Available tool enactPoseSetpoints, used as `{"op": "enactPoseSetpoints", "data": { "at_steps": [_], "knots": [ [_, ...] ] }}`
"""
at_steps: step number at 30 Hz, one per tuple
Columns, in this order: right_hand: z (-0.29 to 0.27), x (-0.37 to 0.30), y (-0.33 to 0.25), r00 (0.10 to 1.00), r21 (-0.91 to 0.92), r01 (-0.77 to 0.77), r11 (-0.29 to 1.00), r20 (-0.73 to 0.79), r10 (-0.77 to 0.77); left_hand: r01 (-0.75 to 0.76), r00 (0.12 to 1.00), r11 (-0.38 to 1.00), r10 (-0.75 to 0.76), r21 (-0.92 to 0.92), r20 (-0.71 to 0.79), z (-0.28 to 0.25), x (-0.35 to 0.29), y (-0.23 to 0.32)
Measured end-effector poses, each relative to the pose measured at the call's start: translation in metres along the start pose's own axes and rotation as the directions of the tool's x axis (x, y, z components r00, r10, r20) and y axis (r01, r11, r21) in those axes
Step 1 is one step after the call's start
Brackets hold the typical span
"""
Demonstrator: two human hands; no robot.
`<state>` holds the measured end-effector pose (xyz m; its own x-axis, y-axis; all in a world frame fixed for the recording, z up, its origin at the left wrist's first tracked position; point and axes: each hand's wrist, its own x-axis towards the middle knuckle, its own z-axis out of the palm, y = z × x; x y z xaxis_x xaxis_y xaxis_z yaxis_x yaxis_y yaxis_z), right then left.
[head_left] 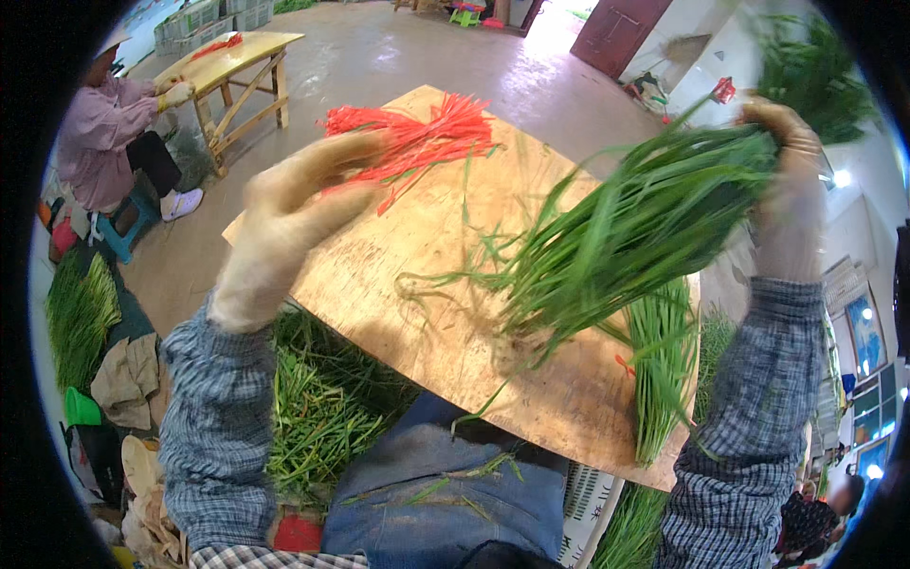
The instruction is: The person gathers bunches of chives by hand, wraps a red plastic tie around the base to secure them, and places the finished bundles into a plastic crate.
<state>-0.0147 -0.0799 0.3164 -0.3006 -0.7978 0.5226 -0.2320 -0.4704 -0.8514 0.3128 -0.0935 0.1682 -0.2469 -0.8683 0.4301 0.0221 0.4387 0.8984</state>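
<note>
My right hand (785, 142), in a pale glove, is raised over the table's right side and closed around the leafy end of a bunch of garlic chives (616, 228). The bunch fans out toward the middle of the wooden tabletop (379, 275), its stem ends hanging loose and partly blurred. Over the left side, my gloved left hand (303, 190) is smeared a little by motion, with thumb and fingers apart. It is nearest to a pile of red ties (417, 137) at the table's far edge. A second chive bunch (659, 370), with a red tie, lies at the right edge.
Cut greens (327, 408) are heaped below the table at left. A white crate (588, 512) stands under the right side. At far left a person (114, 137) sits on a blue stool (140, 226) by another wooden table (237, 62). More greens (81, 313) lie at the left.
</note>
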Motion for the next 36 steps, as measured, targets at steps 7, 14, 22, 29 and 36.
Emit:
{"op": "enactPoseSetpoints", "data": {
  "at_steps": [7, 14, 22, 29, 36],
  "knots": [
    [-0.005, 0.007, 0.085, 0.867, -0.796, 0.375, 0.475, 0.119, -0.485, 0.27, 0.962, 0.928, -0.248, 0.258, -0.116, -0.027, -0.084, -0.037],
    [0.021, -0.003, 0.13, 0.803, -0.871, 0.436, 0.225, 0.264, -0.535, 0.311, 0.949, 0.916, -0.284, 0.253, -0.14, -0.019, -0.123, -0.075],
    [-0.04, 0.057, 0.073, 0.978, -0.139, 0.187, 0.973, -0.068, -0.197, 0.269, 0.963, 0.946, -0.262, 0.184, -0.059, -0.003, -0.145, -0.101],
    [-0.01, 0.015, 0.14, 0.943, -0.646, 0.236, 0.726, -0.028, -0.332, 0.16, 0.946, 0.588, -0.321, 0.793, 0.047, -0.022, -0.25, -0.16],
    [0.026, -0.017, 0.072, 0.877, -0.948, 0.302, -0.099, 0.317, -0.36, 0.036, 0.604, 0.047, -0.797, 0.998, 0.016, 0.0, -0.344, -0.25]
  ]
}}
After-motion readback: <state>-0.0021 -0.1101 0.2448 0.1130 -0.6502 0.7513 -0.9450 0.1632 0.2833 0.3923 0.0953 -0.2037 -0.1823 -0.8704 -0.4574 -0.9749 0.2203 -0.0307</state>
